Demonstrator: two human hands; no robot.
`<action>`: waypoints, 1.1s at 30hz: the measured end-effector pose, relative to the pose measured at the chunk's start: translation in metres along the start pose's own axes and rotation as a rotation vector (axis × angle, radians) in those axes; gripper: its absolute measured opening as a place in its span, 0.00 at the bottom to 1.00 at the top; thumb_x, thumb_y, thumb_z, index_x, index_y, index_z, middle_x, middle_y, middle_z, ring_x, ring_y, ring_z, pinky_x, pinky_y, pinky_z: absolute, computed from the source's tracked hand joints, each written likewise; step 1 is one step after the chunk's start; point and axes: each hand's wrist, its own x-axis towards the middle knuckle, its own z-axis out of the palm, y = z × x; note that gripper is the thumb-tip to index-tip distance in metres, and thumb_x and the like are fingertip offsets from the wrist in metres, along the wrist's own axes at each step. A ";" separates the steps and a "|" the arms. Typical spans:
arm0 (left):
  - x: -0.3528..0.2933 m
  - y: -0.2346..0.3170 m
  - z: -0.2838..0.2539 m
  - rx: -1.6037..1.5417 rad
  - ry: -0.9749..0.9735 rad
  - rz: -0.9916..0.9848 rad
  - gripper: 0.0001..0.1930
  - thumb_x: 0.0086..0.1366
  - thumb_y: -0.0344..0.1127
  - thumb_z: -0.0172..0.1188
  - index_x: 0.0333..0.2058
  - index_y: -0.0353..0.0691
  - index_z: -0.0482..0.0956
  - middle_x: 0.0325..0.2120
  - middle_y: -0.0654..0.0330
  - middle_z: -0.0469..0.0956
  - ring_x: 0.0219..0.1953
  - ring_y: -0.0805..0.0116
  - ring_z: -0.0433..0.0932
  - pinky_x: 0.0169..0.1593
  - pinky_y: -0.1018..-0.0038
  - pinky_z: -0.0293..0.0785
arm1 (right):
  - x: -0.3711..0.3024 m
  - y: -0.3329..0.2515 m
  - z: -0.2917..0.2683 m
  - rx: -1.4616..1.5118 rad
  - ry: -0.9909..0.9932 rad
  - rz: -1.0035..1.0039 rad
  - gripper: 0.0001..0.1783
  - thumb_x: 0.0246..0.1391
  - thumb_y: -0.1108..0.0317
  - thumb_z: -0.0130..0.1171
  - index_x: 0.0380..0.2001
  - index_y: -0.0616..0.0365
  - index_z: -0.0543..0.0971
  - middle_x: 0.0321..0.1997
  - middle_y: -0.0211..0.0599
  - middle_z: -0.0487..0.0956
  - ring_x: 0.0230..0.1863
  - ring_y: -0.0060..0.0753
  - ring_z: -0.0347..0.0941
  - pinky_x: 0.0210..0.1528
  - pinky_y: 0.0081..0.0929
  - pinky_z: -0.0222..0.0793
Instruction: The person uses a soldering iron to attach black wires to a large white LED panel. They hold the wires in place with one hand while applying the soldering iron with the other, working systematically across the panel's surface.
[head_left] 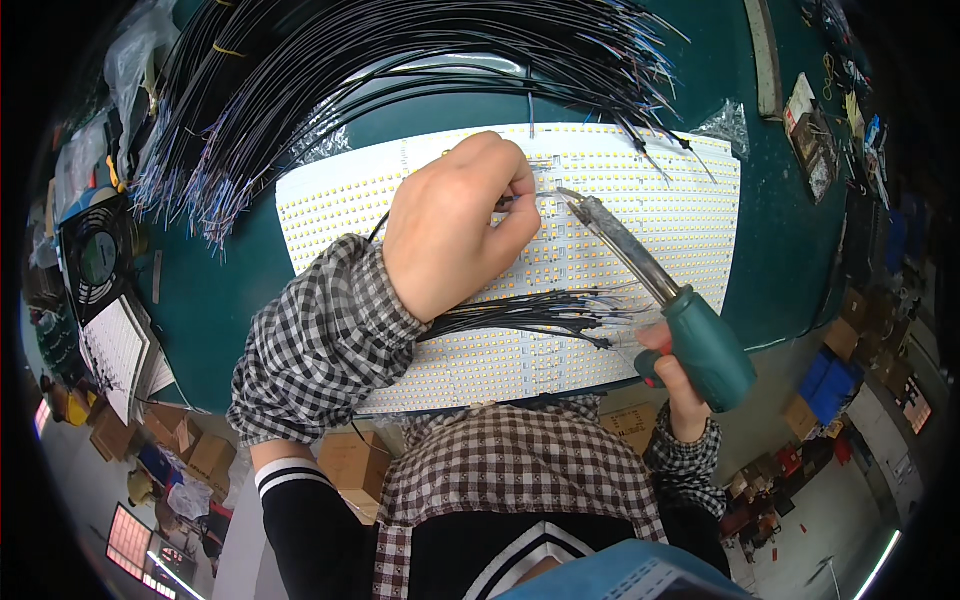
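A large white LED board, covered with rows of small yellow chips, lies in front of me. Over its middle, my left hand pinches a thin black cable; part of it shows beyond the wrist, and its end is mostly hidden by the fingers. My right hand is wrapped round the green handle of a soldering iron that slants up and left. Its tip is close to the board, just right of my left fingertips; I cannot tell if they touch. Several black cables lie across the board below my left hand.
A thick sheaf of black cables with stripped ends arches over the green table behind the board. At the left are a black fan and papers. A solder-stained stand sits at the far right.
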 end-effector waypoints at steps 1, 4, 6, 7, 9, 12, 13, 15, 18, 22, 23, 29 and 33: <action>0.000 0.000 0.000 0.001 0.001 -0.001 0.05 0.57 0.22 0.64 0.30 0.34 0.77 0.27 0.57 0.75 0.28 0.65 0.77 0.31 0.73 0.74 | 0.000 0.005 -0.002 -0.007 -0.001 -0.050 0.31 0.46 0.72 0.76 0.54 0.72 0.78 0.38 0.41 0.86 0.39 0.29 0.84 0.46 0.27 0.80; 0.001 0.000 0.001 -0.002 -0.001 0.002 0.05 0.57 0.22 0.64 0.30 0.34 0.77 0.27 0.57 0.75 0.28 0.65 0.77 0.30 0.73 0.74 | 0.002 0.005 -0.001 0.006 -0.002 -0.106 0.31 0.46 0.73 0.76 0.54 0.72 0.78 0.39 0.41 0.86 0.40 0.30 0.84 0.46 0.27 0.80; 0.001 0.000 0.000 -0.001 0.000 0.000 0.05 0.57 0.22 0.64 0.30 0.34 0.77 0.27 0.57 0.75 0.28 0.66 0.77 0.30 0.74 0.74 | 0.003 0.003 0.000 0.017 -0.009 -0.103 0.31 0.47 0.72 0.76 0.54 0.72 0.78 0.39 0.42 0.86 0.41 0.30 0.84 0.45 0.27 0.80; 0.001 0.000 0.000 -0.002 0.000 0.000 0.05 0.57 0.22 0.64 0.30 0.34 0.77 0.27 0.57 0.75 0.28 0.66 0.77 0.30 0.74 0.74 | 0.003 0.003 0.000 0.019 -0.012 -0.097 0.31 0.47 0.72 0.76 0.54 0.73 0.78 0.39 0.42 0.86 0.41 0.30 0.84 0.45 0.26 0.80; 0.001 0.001 0.000 -0.003 0.001 0.002 0.05 0.57 0.21 0.64 0.30 0.35 0.77 0.27 0.58 0.75 0.27 0.66 0.77 0.30 0.74 0.74 | 0.003 0.003 0.000 0.019 -0.014 -0.100 0.30 0.48 0.72 0.76 0.54 0.73 0.78 0.40 0.42 0.86 0.41 0.30 0.84 0.45 0.26 0.80; 0.000 0.001 0.001 0.009 0.009 0.012 0.04 0.57 0.22 0.64 0.30 0.35 0.77 0.27 0.58 0.75 0.27 0.66 0.77 0.30 0.74 0.74 | 0.003 0.005 0.000 0.031 -0.005 -0.114 0.28 0.49 0.73 0.75 0.52 0.72 0.78 0.40 0.42 0.86 0.39 0.30 0.83 0.44 0.26 0.79; 0.000 0.001 0.000 0.015 -0.019 -0.003 0.05 0.58 0.22 0.65 0.32 0.35 0.78 0.28 0.58 0.76 0.28 0.67 0.77 0.30 0.74 0.74 | 0.002 0.006 -0.001 0.047 0.001 -0.114 0.27 0.49 0.73 0.75 0.51 0.71 0.78 0.40 0.42 0.86 0.38 0.29 0.83 0.42 0.25 0.79; -0.002 0.000 -0.005 0.022 -0.076 -0.029 0.08 0.58 0.22 0.66 0.37 0.35 0.78 0.31 0.58 0.77 0.29 0.68 0.77 0.31 0.74 0.75 | 0.000 0.005 -0.002 0.058 0.011 -0.072 0.26 0.52 0.68 0.71 0.51 0.72 0.78 0.39 0.44 0.84 0.37 0.33 0.81 0.41 0.29 0.78; -0.015 0.010 -0.030 -0.054 -0.147 -0.106 0.15 0.59 0.22 0.67 0.45 0.36 0.77 0.37 0.58 0.79 0.32 0.71 0.77 0.32 0.76 0.75 | -0.007 -0.005 -0.007 0.080 0.033 -0.002 0.30 0.59 0.56 0.63 0.53 0.75 0.75 0.39 0.48 0.81 0.38 0.43 0.79 0.42 0.39 0.77; -0.029 0.011 -0.080 0.219 -0.205 -0.199 0.17 0.60 0.20 0.64 0.49 0.37 0.76 0.42 0.59 0.79 0.33 0.69 0.78 0.33 0.76 0.75 | -0.011 0.002 -0.010 0.150 0.120 -0.052 0.33 0.61 0.54 0.60 0.56 0.76 0.73 0.38 0.45 0.79 0.37 0.41 0.79 0.41 0.37 0.79; -0.031 0.008 -0.088 0.371 -0.180 -0.176 0.17 0.60 0.20 0.64 0.48 0.37 0.76 0.42 0.59 0.79 0.34 0.67 0.79 0.34 0.75 0.76 | -0.008 0.006 -0.009 0.152 0.146 -0.103 0.33 0.61 0.54 0.60 0.57 0.76 0.73 0.38 0.45 0.79 0.37 0.40 0.79 0.40 0.37 0.79; -0.027 0.043 -0.030 0.231 -0.067 0.159 0.11 0.60 0.24 0.66 0.42 0.36 0.79 0.38 0.53 0.78 0.40 0.56 0.79 0.43 0.64 0.77 | -0.009 0.013 -0.007 0.191 0.179 -0.184 0.34 0.61 0.53 0.61 0.58 0.74 0.73 0.39 0.44 0.79 0.37 0.39 0.79 0.39 0.37 0.81; -0.021 0.027 0.017 0.106 -0.295 0.126 0.08 0.60 0.28 0.67 0.35 0.36 0.77 0.33 0.53 0.76 0.37 0.51 0.78 0.40 0.63 0.76 | -0.010 0.013 -0.013 0.175 0.101 -0.217 0.34 0.61 0.52 0.61 0.58 0.74 0.74 0.38 0.42 0.79 0.36 0.38 0.79 0.38 0.36 0.80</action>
